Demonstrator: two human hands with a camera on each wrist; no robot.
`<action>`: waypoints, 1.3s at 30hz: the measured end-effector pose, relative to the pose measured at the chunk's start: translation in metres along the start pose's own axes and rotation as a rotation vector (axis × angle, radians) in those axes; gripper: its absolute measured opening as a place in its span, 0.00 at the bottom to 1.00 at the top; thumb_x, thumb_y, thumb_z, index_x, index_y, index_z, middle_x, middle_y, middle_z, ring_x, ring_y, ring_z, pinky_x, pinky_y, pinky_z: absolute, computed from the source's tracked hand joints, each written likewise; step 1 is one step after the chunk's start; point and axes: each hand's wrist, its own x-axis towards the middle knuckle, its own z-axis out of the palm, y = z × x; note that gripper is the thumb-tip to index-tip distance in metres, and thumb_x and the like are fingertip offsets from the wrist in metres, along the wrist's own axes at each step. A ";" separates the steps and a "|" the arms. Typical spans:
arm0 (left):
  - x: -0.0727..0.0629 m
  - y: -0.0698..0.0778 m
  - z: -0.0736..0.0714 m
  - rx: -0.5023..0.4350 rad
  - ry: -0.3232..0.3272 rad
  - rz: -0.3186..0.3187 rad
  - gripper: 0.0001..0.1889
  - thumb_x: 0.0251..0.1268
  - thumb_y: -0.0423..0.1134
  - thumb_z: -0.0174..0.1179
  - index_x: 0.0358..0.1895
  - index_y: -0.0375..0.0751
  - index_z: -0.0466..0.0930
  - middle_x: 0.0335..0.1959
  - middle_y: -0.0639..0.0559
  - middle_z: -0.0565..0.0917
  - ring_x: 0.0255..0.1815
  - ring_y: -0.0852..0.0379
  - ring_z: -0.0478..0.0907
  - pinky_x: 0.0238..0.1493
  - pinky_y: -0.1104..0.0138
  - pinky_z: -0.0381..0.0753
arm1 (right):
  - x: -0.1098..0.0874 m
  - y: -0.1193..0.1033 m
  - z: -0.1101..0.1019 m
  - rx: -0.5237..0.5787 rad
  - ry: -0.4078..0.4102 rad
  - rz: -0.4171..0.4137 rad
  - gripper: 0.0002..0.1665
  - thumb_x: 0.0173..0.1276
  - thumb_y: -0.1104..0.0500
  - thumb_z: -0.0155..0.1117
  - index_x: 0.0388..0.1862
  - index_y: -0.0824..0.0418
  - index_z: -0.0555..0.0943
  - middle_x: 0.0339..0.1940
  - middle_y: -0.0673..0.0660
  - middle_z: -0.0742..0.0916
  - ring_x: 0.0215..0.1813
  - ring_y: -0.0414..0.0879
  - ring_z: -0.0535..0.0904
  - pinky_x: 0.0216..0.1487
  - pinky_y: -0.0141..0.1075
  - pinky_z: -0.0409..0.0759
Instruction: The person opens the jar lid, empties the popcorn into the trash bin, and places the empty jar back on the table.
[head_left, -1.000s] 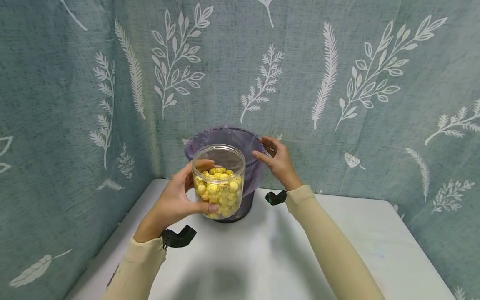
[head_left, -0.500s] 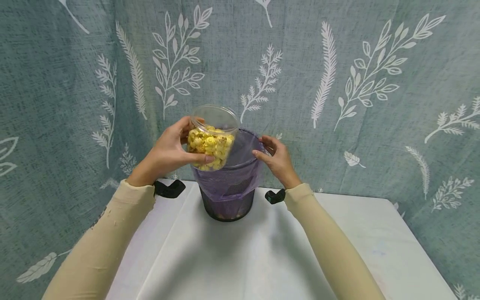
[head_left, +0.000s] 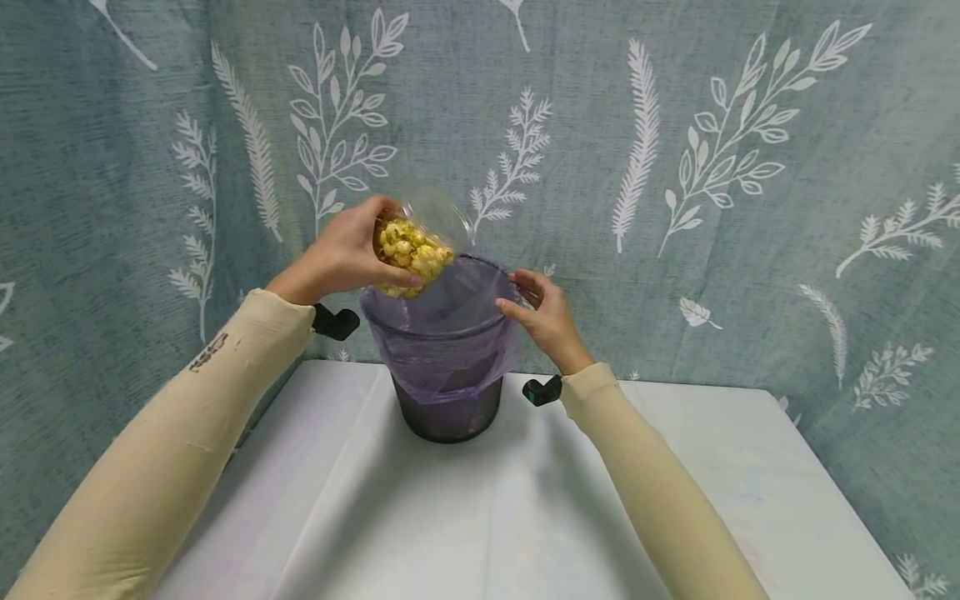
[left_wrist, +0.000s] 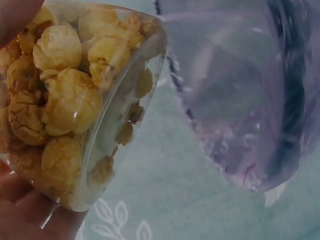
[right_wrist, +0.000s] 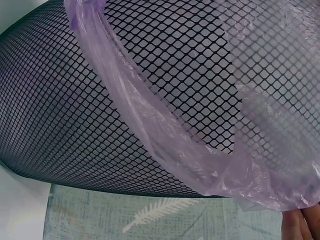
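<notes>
My left hand grips a clear plastic jar, tilted with its mouth toward the right, over the left part of a trash can's opening. Yellow popcorn fills the jar's lower part; the left wrist view shows round popcorn pieces through its wall. The black mesh trash can stands upright, lined with a thin purple bag folded over its rim. My right hand holds the can's right rim between thumb and fingers. In the right wrist view, fingertips show beneath the bag's edge.
The can stands on a white table, toward its back edge. Behind and at both sides hangs a grey-green curtain with white leaf prints. Each wrist wears a small black camera.
My left hand has lifted the jar up and away over the trash can and tipped it to the right. The popcorn has slid toward the jar's right side. My right hand stays at the rim.
</notes>
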 end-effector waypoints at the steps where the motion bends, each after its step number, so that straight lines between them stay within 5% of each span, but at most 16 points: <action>1: 0.004 0.000 0.001 0.014 -0.015 0.007 0.52 0.50 0.47 0.84 0.75 0.35 0.63 0.66 0.36 0.75 0.64 0.37 0.74 0.66 0.43 0.73 | 0.000 0.000 0.000 0.000 0.000 -0.003 0.39 0.74 0.61 0.72 0.77 0.71 0.68 0.74 0.66 0.77 0.78 0.57 0.69 0.77 0.39 0.66; 16: 0.032 0.007 0.015 0.283 -0.145 0.079 0.55 0.48 0.45 0.83 0.77 0.34 0.59 0.65 0.36 0.74 0.64 0.37 0.74 0.63 0.40 0.75 | 0.000 -0.002 0.000 0.013 0.020 -0.012 0.37 0.73 0.64 0.72 0.76 0.71 0.69 0.72 0.67 0.78 0.77 0.58 0.70 0.77 0.38 0.67; 39: 0.037 0.015 0.022 0.530 -0.145 0.148 0.52 0.43 0.42 0.86 0.73 0.34 0.67 0.61 0.37 0.78 0.62 0.35 0.76 0.57 0.39 0.78 | 0.001 0.004 -0.001 -0.014 0.015 -0.015 0.37 0.74 0.62 0.71 0.76 0.70 0.69 0.73 0.66 0.78 0.77 0.57 0.70 0.76 0.37 0.67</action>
